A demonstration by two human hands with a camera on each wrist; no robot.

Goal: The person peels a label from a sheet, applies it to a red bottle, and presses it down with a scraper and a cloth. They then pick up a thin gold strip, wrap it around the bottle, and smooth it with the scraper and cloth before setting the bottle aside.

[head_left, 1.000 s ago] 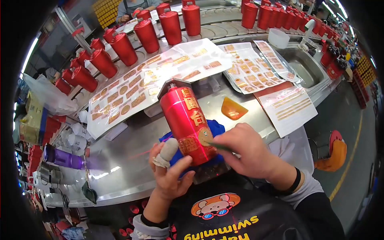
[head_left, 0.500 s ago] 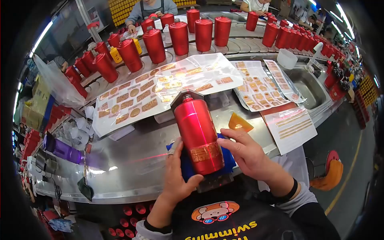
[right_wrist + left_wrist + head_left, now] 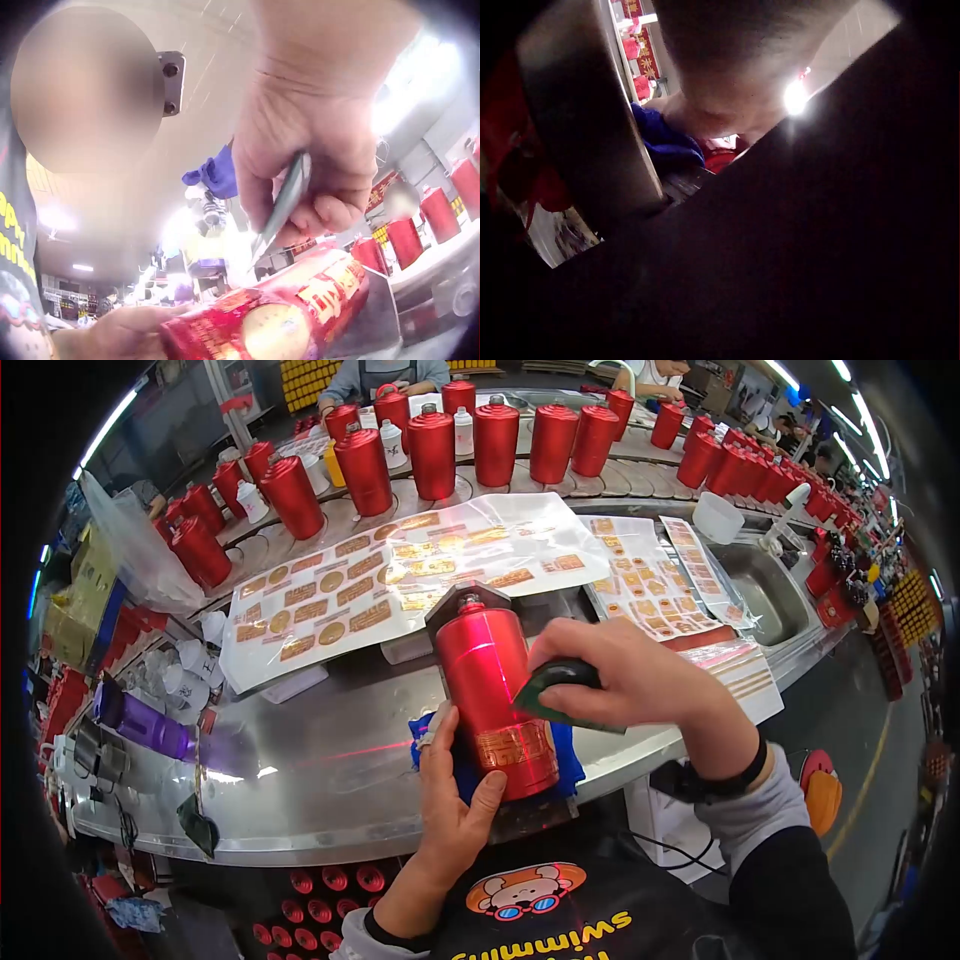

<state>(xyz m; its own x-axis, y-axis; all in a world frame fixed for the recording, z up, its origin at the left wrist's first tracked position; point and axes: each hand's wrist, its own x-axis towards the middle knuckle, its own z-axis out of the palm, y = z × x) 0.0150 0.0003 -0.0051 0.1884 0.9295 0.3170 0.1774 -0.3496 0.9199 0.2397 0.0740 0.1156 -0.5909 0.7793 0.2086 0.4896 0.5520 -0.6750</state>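
A red bottle [image 3: 478, 670] lies tilted on a blue cloth [image 3: 568, 755], its neck at a dark angular plate [image 3: 490, 588]. My left hand [image 3: 455, 805] holds the lower left side, fingers along it and thumb on the front, one finger wrapped in pale covering. A gold rectangular label [image 3: 515, 752] sits near the base. My right hand [image 3: 635, 675] grips a dark green scraper [image 3: 562, 685], its edge at the bottle's right side. In the right wrist view, the scraper [image 3: 289, 191] points down at gold lettering [image 3: 330, 292] and a round label [image 3: 274, 334]. The left wrist view is mostly dark.
Behind the bottle lies a large sheet of gold labels [image 3: 330, 600], with smaller sheets [image 3: 650, 580] right of it. Red bottles [image 3: 435, 455] line the conveyor beyond. A sink [image 3: 765, 585] is at right, a purple bottle [image 3: 145, 725] at left.
The bottle has turned, so the lettering and round label left the head view's facing side. My right hand pressed the scraper on the label, then showed spread fingers, now bears the scraper higher.
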